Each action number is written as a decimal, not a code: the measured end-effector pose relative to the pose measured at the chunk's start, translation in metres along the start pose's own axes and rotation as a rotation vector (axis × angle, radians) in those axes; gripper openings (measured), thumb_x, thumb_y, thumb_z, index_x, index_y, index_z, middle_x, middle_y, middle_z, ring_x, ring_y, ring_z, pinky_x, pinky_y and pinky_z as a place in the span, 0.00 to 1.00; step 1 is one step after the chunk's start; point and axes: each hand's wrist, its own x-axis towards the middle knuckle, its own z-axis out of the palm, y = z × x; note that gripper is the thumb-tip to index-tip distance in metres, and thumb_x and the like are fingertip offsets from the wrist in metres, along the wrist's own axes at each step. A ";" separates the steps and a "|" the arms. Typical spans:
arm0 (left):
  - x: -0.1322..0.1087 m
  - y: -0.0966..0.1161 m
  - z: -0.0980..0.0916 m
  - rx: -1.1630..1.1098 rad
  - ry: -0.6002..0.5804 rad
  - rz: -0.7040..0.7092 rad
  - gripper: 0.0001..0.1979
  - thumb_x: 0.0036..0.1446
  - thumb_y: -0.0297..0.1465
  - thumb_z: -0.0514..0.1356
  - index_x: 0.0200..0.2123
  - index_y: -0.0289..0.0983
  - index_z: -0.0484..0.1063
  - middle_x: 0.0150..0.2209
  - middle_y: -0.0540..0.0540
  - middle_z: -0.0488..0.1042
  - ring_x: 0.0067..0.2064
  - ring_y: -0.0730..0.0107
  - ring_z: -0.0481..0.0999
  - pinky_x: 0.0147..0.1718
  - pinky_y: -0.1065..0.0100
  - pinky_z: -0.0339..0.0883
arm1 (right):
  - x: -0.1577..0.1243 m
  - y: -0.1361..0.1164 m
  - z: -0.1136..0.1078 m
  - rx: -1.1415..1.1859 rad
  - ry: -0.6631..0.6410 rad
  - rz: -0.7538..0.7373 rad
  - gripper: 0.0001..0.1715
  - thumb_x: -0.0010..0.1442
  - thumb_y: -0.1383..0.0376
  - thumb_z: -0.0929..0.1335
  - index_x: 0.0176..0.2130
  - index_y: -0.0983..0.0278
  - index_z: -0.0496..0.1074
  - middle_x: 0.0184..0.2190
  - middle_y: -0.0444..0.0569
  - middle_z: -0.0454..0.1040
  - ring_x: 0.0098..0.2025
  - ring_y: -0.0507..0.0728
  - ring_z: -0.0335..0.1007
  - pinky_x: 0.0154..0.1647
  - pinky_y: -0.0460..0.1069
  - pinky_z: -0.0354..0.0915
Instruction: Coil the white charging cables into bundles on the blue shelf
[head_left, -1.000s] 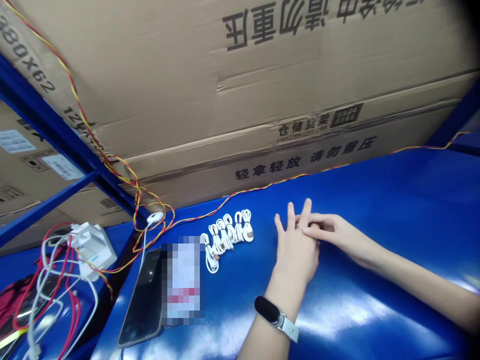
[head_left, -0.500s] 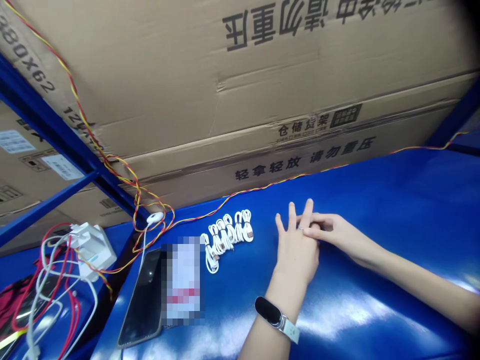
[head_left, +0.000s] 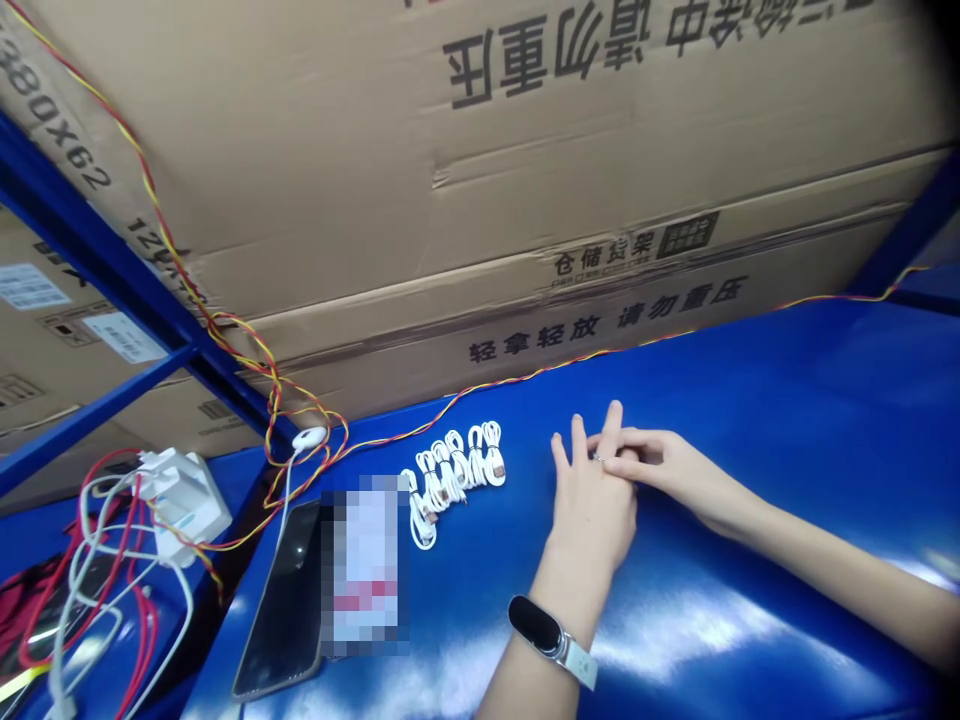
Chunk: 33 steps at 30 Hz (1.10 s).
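Blue steel shelf (head_left: pixel 757 390) carries everything. L hand (head_left: pixel 592 505) is spread wide, not gripping anything, black-band watch (head_left: pixel 541 628) on wrist, just right of bundled white USB cables (head_left: pixel 457 470). R hand (head_left: pixel 664 462) reaches across in a narrow pinch on a ring (head_left: pixel 598 458) worn on an L finger. Black phone (head_left: pixel 281 600) lies left of cables, blurred pale item (head_left: pixel 365 565) between. Red-yellow twisted wire (head_left: pixel 480 398) runs behind cables.
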 end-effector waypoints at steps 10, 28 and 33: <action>0.000 -0.002 -0.005 0.005 -0.045 -0.182 0.24 0.57 0.31 0.48 0.58 0.40 0.62 0.65 0.44 0.50 0.64 0.43 0.46 0.61 0.47 0.47 | -0.001 -0.006 0.002 -0.050 0.093 -0.027 0.23 0.51 0.48 0.68 0.41 0.60 0.73 0.47 0.51 0.73 0.51 0.66 0.65 0.54 0.57 0.61; -0.009 -0.075 -0.040 0.368 0.039 -0.737 0.23 0.59 0.37 0.48 0.56 0.40 0.64 0.62 0.43 0.57 0.63 0.41 0.49 0.59 0.44 0.40 | -0.001 -0.001 -0.005 -0.129 0.156 0.039 0.20 0.54 0.49 0.65 0.40 0.60 0.71 0.46 0.51 0.72 0.51 0.66 0.64 0.52 0.57 0.60; -0.014 -0.086 -0.042 0.331 -0.017 -0.846 0.22 0.60 0.42 0.45 0.57 0.50 0.61 0.63 0.50 0.56 0.64 0.43 0.47 0.57 0.41 0.41 | 0.006 0.014 -0.004 -0.266 0.161 -0.035 0.19 0.54 0.49 0.64 0.40 0.57 0.71 0.47 0.49 0.71 0.50 0.63 0.66 0.50 0.57 0.62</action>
